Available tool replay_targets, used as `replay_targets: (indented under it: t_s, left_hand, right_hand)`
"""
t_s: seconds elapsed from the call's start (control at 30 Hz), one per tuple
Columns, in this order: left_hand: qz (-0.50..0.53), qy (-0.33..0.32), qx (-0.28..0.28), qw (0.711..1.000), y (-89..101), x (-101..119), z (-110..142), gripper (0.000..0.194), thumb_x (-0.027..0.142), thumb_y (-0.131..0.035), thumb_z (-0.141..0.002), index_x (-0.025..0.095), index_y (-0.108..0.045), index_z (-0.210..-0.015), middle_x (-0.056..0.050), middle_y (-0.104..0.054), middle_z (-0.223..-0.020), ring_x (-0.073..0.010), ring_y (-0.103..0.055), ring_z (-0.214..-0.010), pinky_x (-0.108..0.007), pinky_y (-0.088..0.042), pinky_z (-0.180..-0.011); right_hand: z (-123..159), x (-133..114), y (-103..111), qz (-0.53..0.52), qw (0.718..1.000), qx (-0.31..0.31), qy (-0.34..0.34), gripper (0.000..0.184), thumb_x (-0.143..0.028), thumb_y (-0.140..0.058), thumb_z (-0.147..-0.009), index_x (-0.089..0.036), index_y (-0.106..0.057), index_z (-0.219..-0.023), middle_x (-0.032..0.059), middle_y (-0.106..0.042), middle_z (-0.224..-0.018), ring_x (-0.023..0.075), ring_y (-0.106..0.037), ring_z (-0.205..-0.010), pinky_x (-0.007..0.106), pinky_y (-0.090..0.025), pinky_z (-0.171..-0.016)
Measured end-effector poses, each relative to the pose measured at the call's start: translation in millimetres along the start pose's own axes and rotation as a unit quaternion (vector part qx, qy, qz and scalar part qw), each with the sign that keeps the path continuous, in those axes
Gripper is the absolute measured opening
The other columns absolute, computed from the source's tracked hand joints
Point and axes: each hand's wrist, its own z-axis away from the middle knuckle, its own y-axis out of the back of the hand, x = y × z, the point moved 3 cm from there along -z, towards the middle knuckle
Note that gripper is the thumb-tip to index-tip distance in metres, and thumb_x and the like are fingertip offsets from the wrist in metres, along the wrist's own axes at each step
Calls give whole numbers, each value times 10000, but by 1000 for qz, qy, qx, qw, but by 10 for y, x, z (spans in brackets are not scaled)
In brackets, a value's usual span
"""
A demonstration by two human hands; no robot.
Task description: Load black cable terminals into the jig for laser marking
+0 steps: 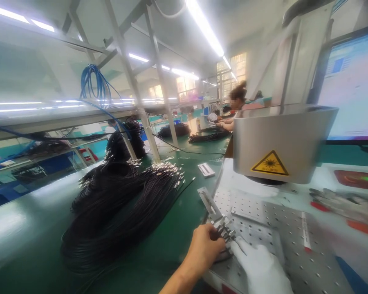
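My left hand [205, 249], bare, is closed in a pinch on a small bunch of thin black cables with metal tips [223, 232]. It holds them at the front left corner of a perforated metal plate [263, 228]. My right hand [259, 267], in a white glove, lies beside it on the plate with its fingers pressed against the same cable ends. A flat metal jig [209, 201] lies just beyond the cable tips. The laser head [282, 143], with a yellow warning label, hangs over the plate.
A big coil of black cables [122, 208] lies on the green bench [33, 228] to the left. A small metal piece [206, 169] rests further back. Pliers with red handles [340, 204] lie at the right. A monitor [352, 85] stands behind. Another person [237, 104] works at the far end.
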Motion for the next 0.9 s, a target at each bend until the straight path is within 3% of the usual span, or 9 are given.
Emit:
replay_targets:
  t_s: [0.23, 0.43, 0.57, 0.8, 0.9]
  left_hand:
    - [-102, -38, 25, 994, 49, 94, 47, 188, 154, -521, -712, 188, -443, -545, 54, -406, -543, -100, -394, -581, -259, -240, -544]
    - [-179, -38, 14, 983, 3, 97, 44, 115, 198, -538, -749, 186, -590, -647, 11, -529, -612, -132, -437, -613, -279, -249, -581]
    - [-240, -27, 19, 970, -14, 78, 48, 134, 202, -520, -750, 196, -651, -719, -62, -650, -732, -195, -550, -700, -309, -234, -593]
    - [-246, -8, 16, 969, -46, 27, 47, 159, 242, -524, -753, 208, -679, -762, -102, -712, -845, -260, -626, -824, -332, -293, -635]
    - [-244, 1, 14, 970, -65, 14, 42, 179, 249, -519, -754, 205, -688, -790, -117, -719, -890, -274, -633, -845, -341, -309, -653]
  right_hand:
    - [22, -9, 2, -2, 1000, 4, 2, 306, -393, -600, -962, -221, -588, -1215, 92, -559, -1269, 234, -572, -1060, 437, -527, -888]
    - [25, 7, -45, 9, 999, -20, 24, 311, -392, -618, -945, -234, -604, -1214, 87, -593, -1232, 209, -596, -969, 379, -534, -815]
    - [7, 50, -113, 19, 999, -36, 34, 497, -129, -694, -749, -315, -664, -1208, 31, -627, -1267, 197, -604, -784, 293, -499, -625]
    - [-68, 124, -272, 40, 999, -23, 29, 549, -45, -523, -735, -385, -727, -1115, -52, -670, -1199, 225, -586, -723, 337, -515, -690]
    - [-95, 134, -313, 44, 998, -35, 32, 604, -41, -538, -718, -406, -696, -1173, -63, -649, -1238, 222, -575, -712, 319, -497, -635]
